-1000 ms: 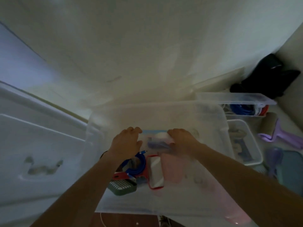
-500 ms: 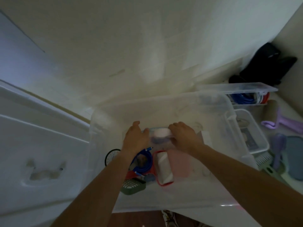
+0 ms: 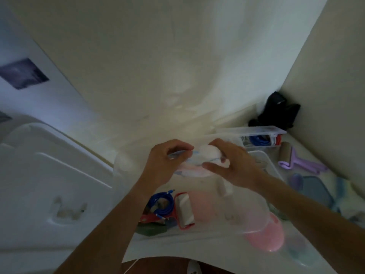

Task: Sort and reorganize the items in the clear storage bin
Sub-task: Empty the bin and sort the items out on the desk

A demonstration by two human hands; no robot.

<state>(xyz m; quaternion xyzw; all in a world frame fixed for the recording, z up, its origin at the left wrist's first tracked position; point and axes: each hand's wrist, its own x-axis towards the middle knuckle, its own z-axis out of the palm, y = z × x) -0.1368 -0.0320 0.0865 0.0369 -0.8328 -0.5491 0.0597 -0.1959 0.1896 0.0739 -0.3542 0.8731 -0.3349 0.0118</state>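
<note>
Head view: clear storage bin [image 3: 254, 224] sits low centre, on a white surface, rim toward the wearer. Both hands are raised over its far half, gripping one clear pouch [image 3: 194, 165] between them; white padded stuff shows inside, with pinkish and blue traces, contents blurred so no firm ID. Left hand [image 3: 167, 161] pinches the pouch's left end, fingers curled on it. Right hand [image 3: 229, 163] wraps the right end, thumb along the front edge. Two-handed hold is probably because the pouch is floppy and would sag or spill from one end.

Left in the bin: coiled blue cable [image 3: 164, 202] at the near left corner, red-framed lint roller [image 3: 184, 209] just beside it, a pink item [image 3: 207, 206] against the roller, something dark green [image 3: 152, 230] at the near edge, partly hidden by the left forearm. Loose and mixed, so the sort looks early. A pink round thing [image 3: 266, 236] shows at the bin's near right corner; can't tell if inside or under.

Outside, right: long clear box [image 3: 260, 133] holding another blue cable, a smaller clear tray [image 3: 264, 161] touching the bin, purple lint roller [image 3: 302, 163] lying flat, and a purple brush [image 3: 296, 180] beside a blue-grey lid [image 3: 316, 192], likely already pulled out and grouped. Black object [image 3: 276, 109] in the corner. White appliance-like surface [image 3: 49, 175] at left.

Likely next: set the pouch aside, right pile seems the place.
</note>
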